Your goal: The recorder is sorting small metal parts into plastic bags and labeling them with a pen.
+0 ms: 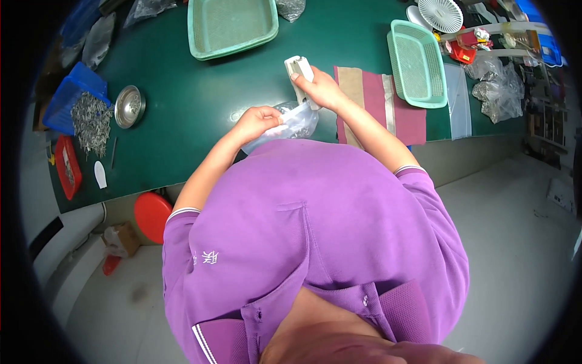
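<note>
My right hand point(322, 88) is closed around a white stapler-like hand tool point(299, 71); its exact kind is not clear. The tool's lower end meets the upper right edge of a clear plastic bag point(301, 124). At the bag's upper left, my left hand point(257, 123) pinches the plastic between thumb and fingers. The bag lies at the table's near edge, close against my purple shirt, which hides its lower part. What the bag holds cannot be made out.
On the green table point(176, 79) stand green baskets, one at the far middle point(233, 53) and one at right point(436, 100). A striped cloth point(414, 124) lies at right. At left are a blue bin point(57, 112), spilled small metal parts point(91, 121), a metal bowl point(129, 107) and a red tray point(68, 167).
</note>
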`<state>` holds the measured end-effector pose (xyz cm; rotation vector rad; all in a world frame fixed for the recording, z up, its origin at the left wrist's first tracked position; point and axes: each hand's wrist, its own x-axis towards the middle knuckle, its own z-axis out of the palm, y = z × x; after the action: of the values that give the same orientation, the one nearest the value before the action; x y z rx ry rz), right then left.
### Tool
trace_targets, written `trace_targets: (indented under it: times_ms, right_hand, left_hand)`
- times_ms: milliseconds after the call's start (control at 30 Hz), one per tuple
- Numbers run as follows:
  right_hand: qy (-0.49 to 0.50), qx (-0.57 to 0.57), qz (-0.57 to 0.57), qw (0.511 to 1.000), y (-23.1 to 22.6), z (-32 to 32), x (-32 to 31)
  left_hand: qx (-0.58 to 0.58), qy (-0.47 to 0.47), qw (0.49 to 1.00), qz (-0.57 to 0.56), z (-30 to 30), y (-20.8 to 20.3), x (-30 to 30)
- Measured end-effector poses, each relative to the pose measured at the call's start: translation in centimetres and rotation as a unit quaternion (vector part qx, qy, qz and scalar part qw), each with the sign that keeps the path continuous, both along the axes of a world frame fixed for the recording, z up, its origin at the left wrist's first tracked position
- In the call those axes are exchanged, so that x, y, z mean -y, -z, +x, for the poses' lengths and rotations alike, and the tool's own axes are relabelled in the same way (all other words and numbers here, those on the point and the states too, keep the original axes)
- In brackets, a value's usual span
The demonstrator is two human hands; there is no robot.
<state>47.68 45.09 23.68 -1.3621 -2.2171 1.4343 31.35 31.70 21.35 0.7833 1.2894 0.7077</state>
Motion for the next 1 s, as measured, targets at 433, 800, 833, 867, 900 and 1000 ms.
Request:
trace_targets:
  times_ms: [433, 800, 833, 867, 900, 1000]
  right_hand:
    - [-0.057, 0.036, -0.07, 0.995, -0.7, -0.6, -0.1]
    - [-0.054, 0.024, -0.036, 0.998, 0.1, -0.4, -0.3]
    - [-0.054, 0.025, -0.036, 0.998, 0.1, -0.4, -0.2]
    - [-0.053, 0.013, -0.025, 0.998, 0.2, -0.4, 0.0]
    - [-0.051, 0.002, -0.014, 0.999, 0.3, -0.4, 0.1]
    - [-0.023, 0.01, -0.003, 1.0, 0.4, -0.7, 0.3]
  left_hand:
    - [0.009, -0.008, 1.0, -0.002, 0.2, 0.1, 0.2]
    - [0.019, -0.006, 1.0, 0.01, 0.0, 0.9, 0.3]
    - [0.024, -0.005, 1.0, 0.005, 0.0, 0.8, 0.3]
    - [0.029, -0.005, 1.0, 0.001, -0.1, 0.7, 0.3]
    - [0.029, -0.005, 1.0, 0.001, 0.0, 0.7, 0.3]
    - [0.021, -0.005, 1.0, 0.012, 0.0, 0.5, 0.3]
